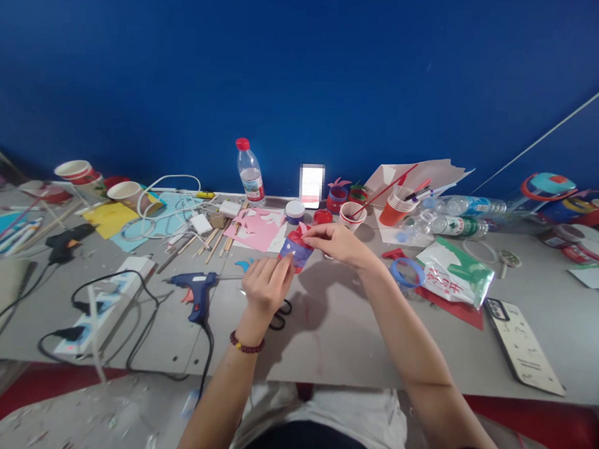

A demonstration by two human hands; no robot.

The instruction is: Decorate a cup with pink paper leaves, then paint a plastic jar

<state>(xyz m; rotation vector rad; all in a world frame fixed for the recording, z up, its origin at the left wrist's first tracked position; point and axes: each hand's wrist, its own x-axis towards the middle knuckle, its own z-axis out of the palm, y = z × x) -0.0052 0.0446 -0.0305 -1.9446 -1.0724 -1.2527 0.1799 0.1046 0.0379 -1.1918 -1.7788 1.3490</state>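
I hold the small purple-and-red craft piece up in front of me, between my two hands above the grey table. My left hand has its fingers curled and closed on the lower left of the purple side, near some white spots. My right hand comes in from the other side—thumb and forefinger pinched together at the red top. So the piece sits right at both sets of fingertips, tilted, its lower edge between my hands. Black scissor handles lie just below my left hand; the blue glue gun rests further left.
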